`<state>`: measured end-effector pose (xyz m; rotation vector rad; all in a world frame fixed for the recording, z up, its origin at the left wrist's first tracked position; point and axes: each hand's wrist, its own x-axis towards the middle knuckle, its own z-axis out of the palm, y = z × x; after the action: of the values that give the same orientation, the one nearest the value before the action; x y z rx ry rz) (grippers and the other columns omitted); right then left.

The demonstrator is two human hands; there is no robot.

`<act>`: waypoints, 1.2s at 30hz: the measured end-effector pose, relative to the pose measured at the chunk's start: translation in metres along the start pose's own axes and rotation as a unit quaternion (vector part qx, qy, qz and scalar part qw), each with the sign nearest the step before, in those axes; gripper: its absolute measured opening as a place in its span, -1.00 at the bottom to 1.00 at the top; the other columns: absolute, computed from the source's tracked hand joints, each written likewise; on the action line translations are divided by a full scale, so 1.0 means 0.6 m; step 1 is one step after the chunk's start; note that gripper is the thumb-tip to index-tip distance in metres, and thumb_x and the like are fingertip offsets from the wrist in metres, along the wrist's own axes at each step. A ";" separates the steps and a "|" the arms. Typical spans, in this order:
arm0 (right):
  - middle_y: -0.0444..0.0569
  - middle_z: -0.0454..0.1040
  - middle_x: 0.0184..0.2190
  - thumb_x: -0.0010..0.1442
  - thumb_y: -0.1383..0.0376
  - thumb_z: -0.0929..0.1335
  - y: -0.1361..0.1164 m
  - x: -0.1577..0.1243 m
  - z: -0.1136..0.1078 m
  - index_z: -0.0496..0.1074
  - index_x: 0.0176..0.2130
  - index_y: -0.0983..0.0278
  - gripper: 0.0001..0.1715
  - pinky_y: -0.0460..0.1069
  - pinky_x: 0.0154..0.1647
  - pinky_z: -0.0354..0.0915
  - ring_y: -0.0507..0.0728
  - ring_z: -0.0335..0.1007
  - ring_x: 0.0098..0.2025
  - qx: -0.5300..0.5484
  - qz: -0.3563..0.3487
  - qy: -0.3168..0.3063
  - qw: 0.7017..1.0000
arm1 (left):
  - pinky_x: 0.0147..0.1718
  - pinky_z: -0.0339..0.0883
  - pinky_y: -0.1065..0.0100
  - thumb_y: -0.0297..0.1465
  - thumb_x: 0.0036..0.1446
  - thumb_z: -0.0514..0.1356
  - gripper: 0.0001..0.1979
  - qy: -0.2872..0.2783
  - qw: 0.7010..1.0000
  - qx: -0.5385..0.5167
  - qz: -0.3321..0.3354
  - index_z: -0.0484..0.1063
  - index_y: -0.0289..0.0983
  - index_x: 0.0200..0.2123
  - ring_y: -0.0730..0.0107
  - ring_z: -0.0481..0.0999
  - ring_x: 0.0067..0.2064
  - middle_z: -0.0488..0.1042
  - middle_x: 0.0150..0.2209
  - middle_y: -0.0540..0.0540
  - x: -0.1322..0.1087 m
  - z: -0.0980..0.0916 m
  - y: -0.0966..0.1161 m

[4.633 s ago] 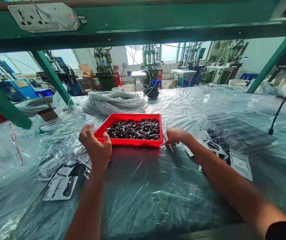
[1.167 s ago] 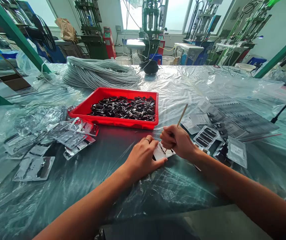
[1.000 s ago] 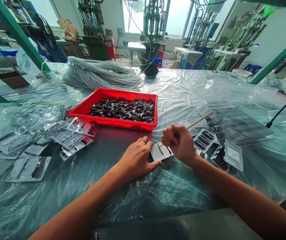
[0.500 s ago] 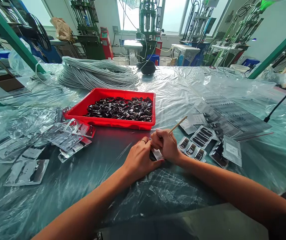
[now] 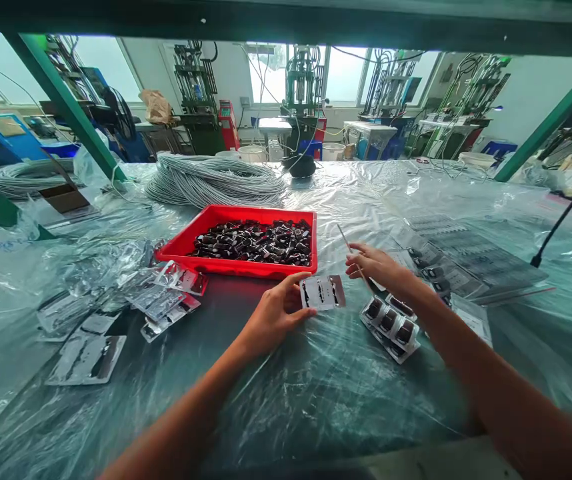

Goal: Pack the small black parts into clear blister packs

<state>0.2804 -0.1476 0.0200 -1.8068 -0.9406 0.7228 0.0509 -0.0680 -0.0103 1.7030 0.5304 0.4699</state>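
Observation:
Between the thumb and fingers of my left hand [image 5: 270,315] is a flat white card-like piece [image 5: 319,295] with dark cut-outs and a brownish strip at its right end. It is lifted in front of the red tray. To its right, my right hand [image 5: 380,268] holds a thin stick [image 5: 343,237] that points up and to the left; the fingers are partly bent around it. Just below that hand lie clear plastic blister packs [image 5: 389,323] with dark parts in their pockets. The red tray [image 5: 239,268] contains many small black parts [image 5: 261,241].
Several similar flat pieces [image 5: 89,360] lie in a pile on the left. More packs and a stack of clear sheets [image 5: 471,247] cover the right side. Behind the tray sits a grey cable coil [image 5: 216,180]. Green frame posts [image 5: 66,110] flank the plastic-covered table.
My hands, previously together over the piece, have separated. My left hand now shows the piece raised, and my right hand has shifted right with the stick. The camera view has tilted up.

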 end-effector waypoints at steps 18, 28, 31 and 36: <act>0.10 0.51 -0.01 0.20 0.25 0.43 -0.102 0.007 0.186 0.52 -0.11 0.30 -0.75 0.08 -0.10 0.56 0.19 0.52 -0.04 -0.077 -0.461 -0.052 0.883 | -0.28 0.38 0.45 -0.34 -0.34 0.55 -0.64 0.248 0.874 -0.412 0.077 0.56 -0.28 -0.42 0.51 0.51 -0.36 0.57 -0.41 0.00 0.013 -0.067 0.015; 0.18 0.56 -0.11 0.19 0.21 0.37 -0.131 0.049 0.135 0.55 -0.17 0.37 -0.70 0.18 -0.09 0.46 0.29 0.53 -0.14 -0.206 -0.344 0.092 0.912 | -0.23 0.35 0.35 -0.29 -0.03 0.42 -0.71 0.339 0.888 -0.304 0.072 0.53 -0.31 -0.25 0.43 0.51 -0.34 0.53 -0.38 -0.04 0.019 -0.086 -0.001; 0.24 0.40 0.11 0.12 0.13 0.46 -0.121 0.038 0.143 0.38 0.14 0.37 -0.34 0.22 0.04 0.41 0.36 0.42 0.08 -0.247 -0.423 0.066 0.869 | -0.13 0.39 0.30 -0.34 -0.06 0.43 -0.71 0.316 0.874 -0.362 0.073 0.50 -0.33 -0.27 0.35 0.55 -0.24 0.55 -0.31 -0.10 0.020 -0.087 0.007; 0.19 0.45 0.06 0.16 0.19 0.47 -0.114 0.015 0.162 0.34 0.18 0.34 -0.34 0.20 -0.03 0.46 0.34 0.45 0.05 -0.292 -0.497 -0.008 0.817 | 0.01 0.37 0.26 -0.32 -0.07 0.45 -0.67 0.259 0.876 -0.397 0.083 0.50 -0.32 -0.26 0.31 0.56 -0.12 0.58 -0.21 -0.12 0.018 -0.082 0.018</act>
<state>0.1879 -0.0768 0.0454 -1.4432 -2.0303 -0.2604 0.0324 -0.0243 0.0096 0.8128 0.4721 1.1163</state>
